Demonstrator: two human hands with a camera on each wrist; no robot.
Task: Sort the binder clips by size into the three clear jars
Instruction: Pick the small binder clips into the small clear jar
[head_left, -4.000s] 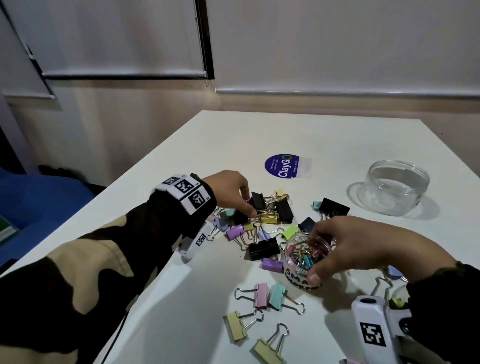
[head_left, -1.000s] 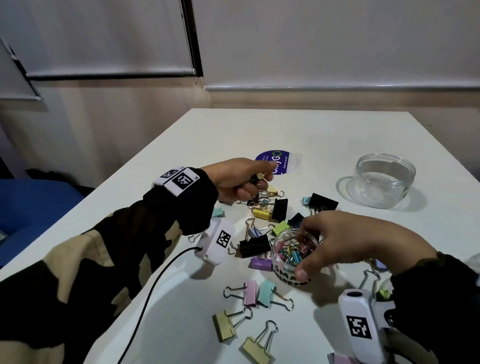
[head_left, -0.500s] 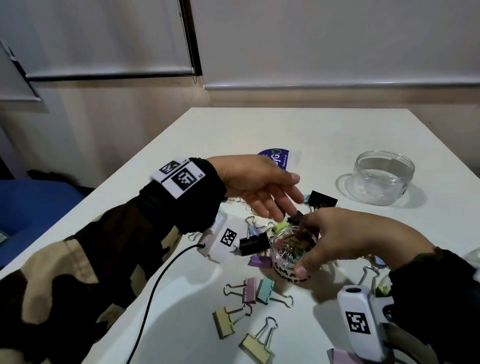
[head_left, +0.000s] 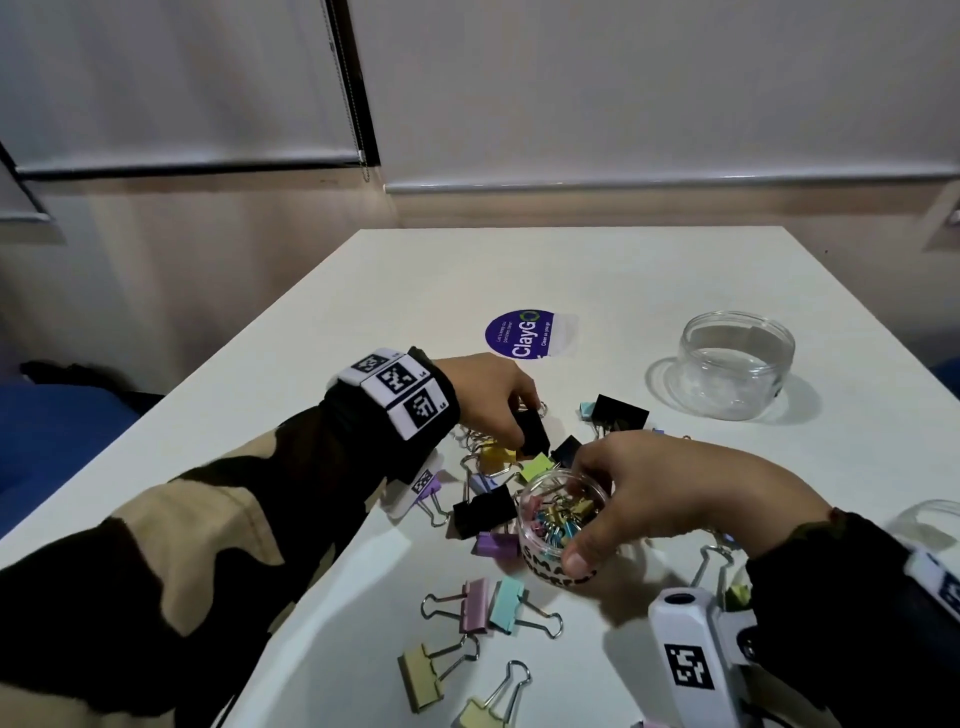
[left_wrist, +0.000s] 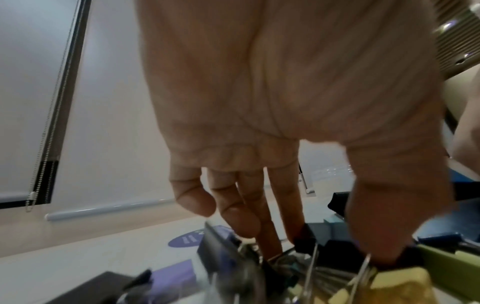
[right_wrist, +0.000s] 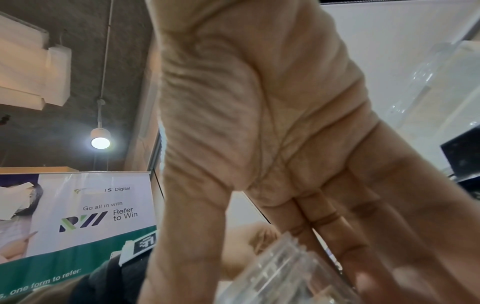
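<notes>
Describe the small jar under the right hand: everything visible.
The small jar is clear plastic, round, lidless, standing upright on the white table amid loose clips. It holds a heap of tiny pastel binder clips. Black hand lettering, partly hidden, marks its near wall. The right hand grips it from above, thumb on the near wall, fingers over the far rim. A purple clip lies against its left side.

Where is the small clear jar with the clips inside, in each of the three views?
Head: small jar low centre, held by the right hand.
Left wrist: not in it.
Right wrist: its ribbed rim at the bottom, between thumb and fingers.
Shared landmark: the right hand round it.
</notes>
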